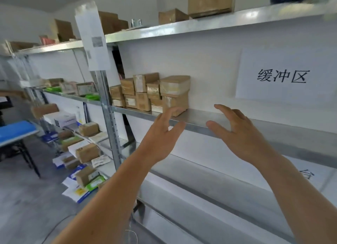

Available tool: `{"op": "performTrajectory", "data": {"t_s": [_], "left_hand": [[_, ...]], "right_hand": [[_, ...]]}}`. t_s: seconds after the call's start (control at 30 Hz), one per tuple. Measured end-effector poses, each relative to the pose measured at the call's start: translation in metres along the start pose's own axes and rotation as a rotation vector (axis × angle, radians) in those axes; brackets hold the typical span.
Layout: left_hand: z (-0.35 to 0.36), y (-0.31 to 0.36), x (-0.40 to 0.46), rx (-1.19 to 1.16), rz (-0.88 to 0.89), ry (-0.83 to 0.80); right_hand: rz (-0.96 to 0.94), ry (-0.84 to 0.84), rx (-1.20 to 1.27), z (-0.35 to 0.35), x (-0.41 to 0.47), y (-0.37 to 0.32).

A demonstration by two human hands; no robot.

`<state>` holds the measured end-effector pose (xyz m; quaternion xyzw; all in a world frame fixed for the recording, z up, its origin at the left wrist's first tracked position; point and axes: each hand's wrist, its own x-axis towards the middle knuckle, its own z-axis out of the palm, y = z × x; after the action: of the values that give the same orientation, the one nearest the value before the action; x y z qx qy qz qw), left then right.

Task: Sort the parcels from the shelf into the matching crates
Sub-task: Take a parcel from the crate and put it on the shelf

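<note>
Several brown cardboard parcels are stacked in two layers at the left end of a metal shelf. The nearest stack, two taped boxes, stands at the pile's right end. My left hand is raised in front of the shelf edge with relaxed fingers, its fingertips just below and in front of that nearest stack. My right hand hovers to the right over the bare shelf, fingers spread and slightly bent. Neither hand holds anything. No crate is in view.
A paper sign with printed characters hangs on the white back panel. A steel upright with a taped sheet divides the racks. More parcels lie on the lower left shelves and floor. A blue table stands at the far left.
</note>
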<state>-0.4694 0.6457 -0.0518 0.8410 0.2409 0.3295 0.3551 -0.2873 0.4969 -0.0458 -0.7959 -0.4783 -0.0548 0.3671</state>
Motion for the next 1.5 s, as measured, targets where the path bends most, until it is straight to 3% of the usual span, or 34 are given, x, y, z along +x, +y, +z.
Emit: {"op": "performTrajectory", "data": {"t_s": [0.47, 0.73, 0.97, 1.37, 1.5], "left_hand": [[-0.049, -0.084, 0.228, 0.105, 0.004, 0.073], [-0.055, -0.116, 0.312, 0.182, 0.005, 0.021], [-0.06, -0.131, 0.331, 0.199, 0.13, 0.006], [-0.076, -0.128, 0.3, -0.344, 0.329, -0.075], [-0.057, -0.103, 0.275, -0.428, 0.351, -0.18]], "right_hand": [[-0.038, 0.026, 0.092, 0.102, 0.241, -0.003], [0.023, -0.004, 0.128, 0.137, 0.309, -0.007], [0.097, 0.15, 0.158, 0.159, 0.316, -0.024], [0.045, 0.528, 0.172, 0.146, 0.246, -0.075], [0.077, 0.666, 0.196, 0.119, 0.2, -0.083]]}}
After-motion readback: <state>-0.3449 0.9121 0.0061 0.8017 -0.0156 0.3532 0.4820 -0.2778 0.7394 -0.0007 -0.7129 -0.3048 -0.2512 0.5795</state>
